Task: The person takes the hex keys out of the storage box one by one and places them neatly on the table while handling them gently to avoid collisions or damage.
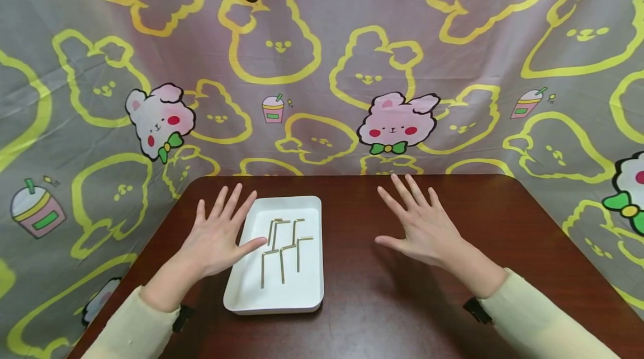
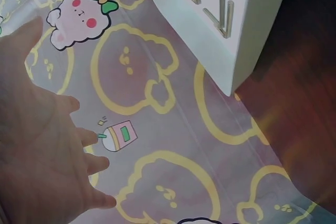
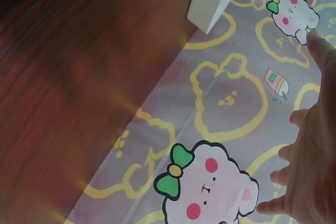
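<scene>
Several brass-coloured L-shaped hex keys point(image 1: 263, 270) lie in a shallow white tray point(image 1: 297, 297) on the table. My left hand point(image 1: 213, 241) hovers at the tray's left side, fingers spread, its thumb over the tray's left part. In the left wrist view the left hand point(image 2: 47, 145) shows at the left, with the tray point(image 2: 252, 35) and a few hex keys point(image 2: 223, 14) at the top. On the other side, my right hand point(image 1: 422, 230) is held over the bare wood with fingers spread and holds nothing. The right wrist view shows the right hand point(image 3: 312, 145) at the edge.
A dark brown wooden table point(image 1: 362, 292) with rounded far corners carries the tray left of its middle. Behind and beside it hangs a grey curtain point(image 1: 322, 29) printed with yellow outlines and pink rabbit faces. Dark wrist straps point(image 1: 477, 311) sit at the sleeves.
</scene>
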Demonstrator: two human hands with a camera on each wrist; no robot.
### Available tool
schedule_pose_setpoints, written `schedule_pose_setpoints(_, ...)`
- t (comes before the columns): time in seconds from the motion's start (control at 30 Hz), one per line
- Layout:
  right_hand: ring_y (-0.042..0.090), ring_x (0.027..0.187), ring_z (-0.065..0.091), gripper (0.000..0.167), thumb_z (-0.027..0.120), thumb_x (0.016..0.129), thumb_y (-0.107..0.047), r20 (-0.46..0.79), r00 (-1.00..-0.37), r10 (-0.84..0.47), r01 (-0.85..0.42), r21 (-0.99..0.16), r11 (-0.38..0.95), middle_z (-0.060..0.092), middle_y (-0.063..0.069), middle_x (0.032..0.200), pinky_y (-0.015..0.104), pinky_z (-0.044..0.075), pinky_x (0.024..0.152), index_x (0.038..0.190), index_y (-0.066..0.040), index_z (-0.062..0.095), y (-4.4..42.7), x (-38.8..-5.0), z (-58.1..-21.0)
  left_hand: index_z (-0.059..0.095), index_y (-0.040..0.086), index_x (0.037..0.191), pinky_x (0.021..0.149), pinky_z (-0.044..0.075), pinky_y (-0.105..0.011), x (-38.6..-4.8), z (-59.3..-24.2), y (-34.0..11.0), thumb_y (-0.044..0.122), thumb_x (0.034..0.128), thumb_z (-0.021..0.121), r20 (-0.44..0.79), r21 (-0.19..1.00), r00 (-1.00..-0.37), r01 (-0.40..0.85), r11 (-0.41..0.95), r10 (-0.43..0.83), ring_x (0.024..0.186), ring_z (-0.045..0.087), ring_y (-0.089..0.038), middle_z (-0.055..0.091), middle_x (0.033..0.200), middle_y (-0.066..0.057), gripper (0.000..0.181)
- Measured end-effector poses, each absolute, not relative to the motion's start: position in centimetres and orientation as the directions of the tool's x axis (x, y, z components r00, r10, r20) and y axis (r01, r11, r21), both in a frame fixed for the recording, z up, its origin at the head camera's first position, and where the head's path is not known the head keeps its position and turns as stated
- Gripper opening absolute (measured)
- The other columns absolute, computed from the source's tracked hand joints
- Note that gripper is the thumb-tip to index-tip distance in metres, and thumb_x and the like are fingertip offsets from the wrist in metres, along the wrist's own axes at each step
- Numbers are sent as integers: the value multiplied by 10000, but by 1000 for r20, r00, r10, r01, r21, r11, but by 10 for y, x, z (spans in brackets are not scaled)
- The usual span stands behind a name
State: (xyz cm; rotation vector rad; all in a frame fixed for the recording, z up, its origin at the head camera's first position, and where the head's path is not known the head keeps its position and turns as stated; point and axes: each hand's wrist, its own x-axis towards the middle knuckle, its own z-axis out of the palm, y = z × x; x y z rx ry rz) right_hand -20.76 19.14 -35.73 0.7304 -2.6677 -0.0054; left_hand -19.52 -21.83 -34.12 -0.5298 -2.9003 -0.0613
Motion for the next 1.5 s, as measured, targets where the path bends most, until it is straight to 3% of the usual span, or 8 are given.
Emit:
schedule_pose_setpoints(0.43,367,1454,87,947,529,831,-721,309,-814,-492,-502,50,863,58,116,1619,665,162,1064,1564,-219,200,180,-215,-356,99,162,1574,1031,-10,-721,-209,-346,-232,707,877,480,128,133,-942,327,936,310,1441,3,-436,39,1606,-186,964)
schedule_pose_setpoints(0.73,353,1457,83,924,508,845,-723,299,-810,-505,-525,16,851,48,100,1622,657,178,1064,1563,-228,202,173,-220,-362,62,152,1573,1020,55,-736,-225,-358,-248,640,902,516,81,314,-956,294,903,283,1437,4,-447,44,1595,-220,946)
schedule_pose_setpoints(1.0,351,1450,129,900,475,854,-736,304,-792,-530,-554,10,833,90,108,1617,638,224,1060,1563,-249,208,165,-225,-374,34,131,1571,1021,42,-734,-229,-369,-259,575,925,537,35,471,-961,259,843,276,1436,-21,-448,22,1590,-239,931)
schedule_pose_setpoints(1.23,330,1458,114,890,463,856,-738,276,-800,-534,-560,-24,828,105,96,1616,625,210,1074,1563,-263,205,159,-228,-382,24,82,1561,1053,157,-678,-236,-377,-263,536,931,554,15,578,-956,247,778,293,1428,84,-453,46,1589,-234,940)
schedule_pose_setpoints(1.5,330,1456,126,881,468,863,-727,268,-799,-538,-567,-39,823,82,81,1621,616,212,1077,1565,-276,190,155,-230,-384,15,51,1550,1046,204,-669,-244,-388,-263,572,920,542,-91,623,-963,145,769,255,1410,134,-475,74,1569,-277,972)
